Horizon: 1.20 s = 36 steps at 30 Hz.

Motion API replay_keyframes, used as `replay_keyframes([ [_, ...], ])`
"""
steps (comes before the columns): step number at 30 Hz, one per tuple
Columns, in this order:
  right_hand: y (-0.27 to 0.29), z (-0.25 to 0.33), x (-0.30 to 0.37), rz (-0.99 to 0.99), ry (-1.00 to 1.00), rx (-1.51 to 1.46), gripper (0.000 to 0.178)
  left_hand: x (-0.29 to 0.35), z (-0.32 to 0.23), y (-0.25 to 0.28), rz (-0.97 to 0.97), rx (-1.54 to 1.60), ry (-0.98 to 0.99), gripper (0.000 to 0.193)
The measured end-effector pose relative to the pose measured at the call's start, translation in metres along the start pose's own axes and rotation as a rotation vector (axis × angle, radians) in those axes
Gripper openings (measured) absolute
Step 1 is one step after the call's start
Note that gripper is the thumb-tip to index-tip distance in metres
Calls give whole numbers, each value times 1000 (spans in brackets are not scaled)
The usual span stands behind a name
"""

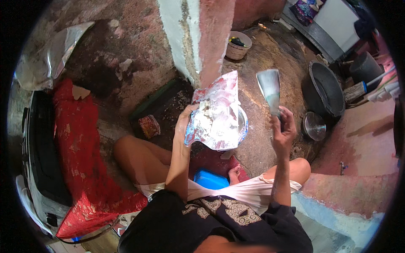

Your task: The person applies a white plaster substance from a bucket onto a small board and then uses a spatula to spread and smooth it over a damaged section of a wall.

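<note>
My left hand [184, 120] grips the left side of a flat, stiff sheet [228, 99] with a pointed top corner. White paste [207, 114] is smeared and heaped on it. From behind the sheet's right edge shows part of a round, blue-and-white container [243, 124]; whether my hand also supports it is hidden. Raised to the right, apart from the sheet, my right hand [283, 128] has its fingers closed around the handle of a putty knife [269, 86]. The knife's wide blade points up and away from me and looks whitish.
A painted pillar [198, 38] stands just beyond the sheet. Below, a blue plastic object [211, 180] lies between my legs. Red cloth [82, 156] hangs at left. A pail [238, 51], a black basin [316, 90] and a round metal lid [315, 126] are at right.
</note>
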State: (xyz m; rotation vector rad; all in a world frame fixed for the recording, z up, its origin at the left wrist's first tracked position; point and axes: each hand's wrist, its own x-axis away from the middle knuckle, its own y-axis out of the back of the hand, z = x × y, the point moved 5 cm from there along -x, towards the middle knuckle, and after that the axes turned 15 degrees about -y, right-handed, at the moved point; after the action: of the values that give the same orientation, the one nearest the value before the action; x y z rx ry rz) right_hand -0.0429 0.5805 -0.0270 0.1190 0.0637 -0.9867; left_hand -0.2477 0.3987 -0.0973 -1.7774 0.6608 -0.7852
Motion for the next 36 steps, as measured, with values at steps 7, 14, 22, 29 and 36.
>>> replay_keyframes([
  [7, -54, 15, -6, -170, 299, 208, 24, 0, 21, 0, 145, 1, -37, 27],
  [14, -40, -27, 30, -67, 188, 192, 23, 5, 4, -2, 73, -51, -123, 22],
  [22, 40, 2, -40, 400, -114, 511, 21, 8, -42, 28, -135, -574, 39, 22],
  [29, -4, 22, -104, 976, -276, 926, 29, -14, -46, 56, 346, -967, 111, 27],
  [36, -34, 14, -95, 1201, -148, 925, 28, -11, -23, 57, 321, -682, 248, 17],
])
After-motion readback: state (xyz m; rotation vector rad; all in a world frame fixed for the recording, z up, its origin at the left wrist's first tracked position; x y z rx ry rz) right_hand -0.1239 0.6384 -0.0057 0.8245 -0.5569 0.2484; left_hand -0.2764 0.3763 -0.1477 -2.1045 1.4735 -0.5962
